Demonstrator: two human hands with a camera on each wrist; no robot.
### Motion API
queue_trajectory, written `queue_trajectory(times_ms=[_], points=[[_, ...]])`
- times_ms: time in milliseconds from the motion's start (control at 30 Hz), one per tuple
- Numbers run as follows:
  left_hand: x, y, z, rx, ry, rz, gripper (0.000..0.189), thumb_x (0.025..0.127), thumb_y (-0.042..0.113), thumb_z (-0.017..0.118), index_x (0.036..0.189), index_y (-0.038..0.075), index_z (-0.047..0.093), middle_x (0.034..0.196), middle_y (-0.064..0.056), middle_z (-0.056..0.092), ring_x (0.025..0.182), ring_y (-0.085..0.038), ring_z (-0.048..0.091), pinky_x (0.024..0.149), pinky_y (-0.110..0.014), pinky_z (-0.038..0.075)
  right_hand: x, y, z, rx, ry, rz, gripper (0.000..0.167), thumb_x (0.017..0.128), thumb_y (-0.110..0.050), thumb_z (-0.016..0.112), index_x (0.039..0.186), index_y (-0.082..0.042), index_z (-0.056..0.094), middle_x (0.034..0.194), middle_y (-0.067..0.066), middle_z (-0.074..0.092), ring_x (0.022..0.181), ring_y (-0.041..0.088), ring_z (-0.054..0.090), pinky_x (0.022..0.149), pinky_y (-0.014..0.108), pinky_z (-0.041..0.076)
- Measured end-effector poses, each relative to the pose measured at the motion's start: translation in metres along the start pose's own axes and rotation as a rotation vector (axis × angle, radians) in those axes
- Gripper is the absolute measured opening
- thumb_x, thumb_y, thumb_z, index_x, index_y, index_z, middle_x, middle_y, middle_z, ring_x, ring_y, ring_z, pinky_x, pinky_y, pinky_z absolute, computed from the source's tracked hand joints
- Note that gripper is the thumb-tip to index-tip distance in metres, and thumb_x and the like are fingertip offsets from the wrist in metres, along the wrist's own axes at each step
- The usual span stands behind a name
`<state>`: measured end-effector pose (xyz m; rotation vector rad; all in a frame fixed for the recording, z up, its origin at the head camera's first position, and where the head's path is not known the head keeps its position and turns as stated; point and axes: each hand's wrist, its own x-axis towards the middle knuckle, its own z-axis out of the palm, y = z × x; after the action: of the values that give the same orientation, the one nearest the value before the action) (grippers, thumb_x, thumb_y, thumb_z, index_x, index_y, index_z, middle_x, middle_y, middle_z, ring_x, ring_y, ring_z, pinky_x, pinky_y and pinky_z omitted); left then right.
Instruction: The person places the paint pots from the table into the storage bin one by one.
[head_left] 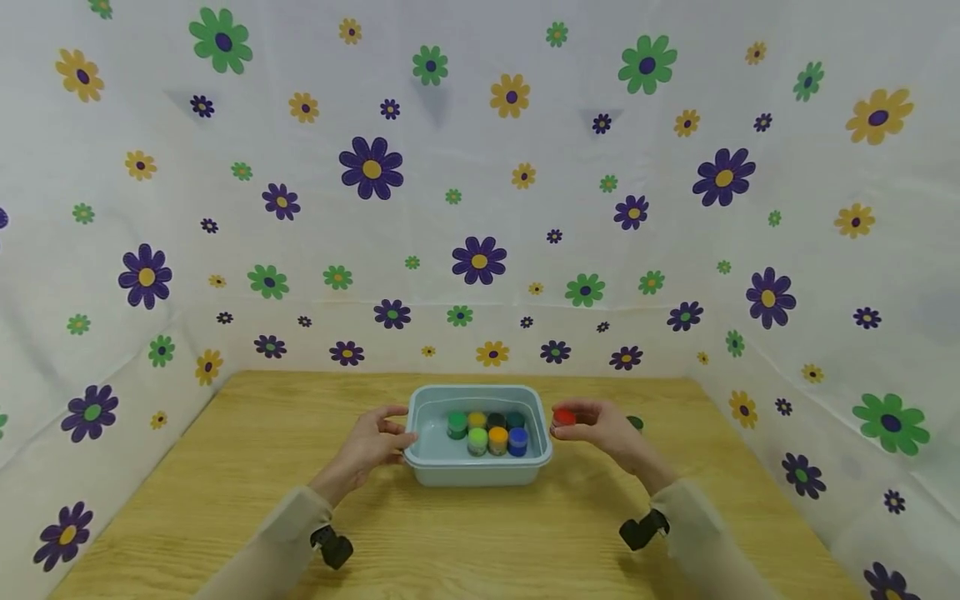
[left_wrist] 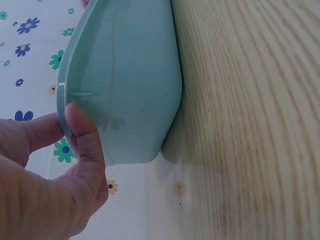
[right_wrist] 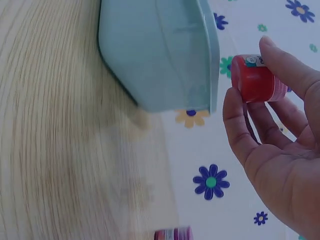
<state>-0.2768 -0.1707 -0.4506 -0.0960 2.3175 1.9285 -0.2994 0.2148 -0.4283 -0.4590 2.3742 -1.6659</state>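
A pale blue plastic basin (head_left: 477,473) stands on the wooden table, with several small lidded paint jars (head_left: 497,440) grouped toward its right side. Their colours include green, yellow, orange, blue and dark tones. My left hand (head_left: 372,446) pinches the basin's left rim between thumb and fingers; the left wrist view shows the thumb (left_wrist: 82,122) on the rim's underside. Just beyond the right rim, my right hand (head_left: 603,429) holds a small red paint jar (right_wrist: 257,77) between thumb and fingertips. This jar is raised off the table and apart from the basin.
Behind my right wrist a dark green round thing (head_left: 635,422) shows partly. Another small jar, reddish-purple (right_wrist: 173,234), is cut off at the bottom of the right wrist view. A white flower-print cloth (head_left: 480,208) encloses the table (head_left: 480,542) at the back and sides.
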Motion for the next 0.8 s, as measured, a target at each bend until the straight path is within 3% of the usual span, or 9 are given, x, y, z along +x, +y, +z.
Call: queue_trajectory(times_ms=[200, 533, 800], points=[[0.001, 0.002, 0.000, 0.017, 0.003, 0.012, 0.055, 0.089, 0.004, 0.071, 0.139, 0.005, 0.050, 0.106, -0.016, 0.055, 0.075, -0.021, 0.060, 0.065, -0.035, 0.060, 0.005, -0.010, 0.015, -0.023, 0.001, -0.042, 0.056, 0.084, -0.025, 0.079, 0.131, -0.002, 0.060, 0.124, 0.012, 0.064, 0.107, 0.022, 0.059, 0.093, 0.030, 0.053], [-0.001, 0.001, 0.000, 0.023, -0.006, 0.046, 0.050, 0.088, 0.002, 0.070, 0.136, 0.000, 0.054, 0.101, -0.015, 0.057, 0.072, -0.019, 0.061, 0.064, -0.036, 0.060, 0.020, -0.018, 0.043, -0.079, -0.076, -0.117, 0.049, 0.087, -0.023, 0.076, 0.128, -0.001, 0.061, 0.120, 0.012, 0.066, 0.107, 0.023, 0.060, 0.089, 0.027, 0.054], [-0.002, 0.002, 0.001, 0.025, 0.000, 0.035, 0.049, 0.088, 0.001, 0.070, 0.135, -0.001, 0.055, 0.103, -0.016, 0.058, 0.073, -0.019, 0.061, 0.063, -0.035, 0.060, 0.034, -0.022, 0.068, -0.162, -0.073, -0.098, 0.047, 0.085, -0.024, 0.078, 0.127, -0.007, 0.065, 0.118, 0.005, 0.066, 0.104, 0.019, 0.059, 0.087, 0.029, 0.052]])
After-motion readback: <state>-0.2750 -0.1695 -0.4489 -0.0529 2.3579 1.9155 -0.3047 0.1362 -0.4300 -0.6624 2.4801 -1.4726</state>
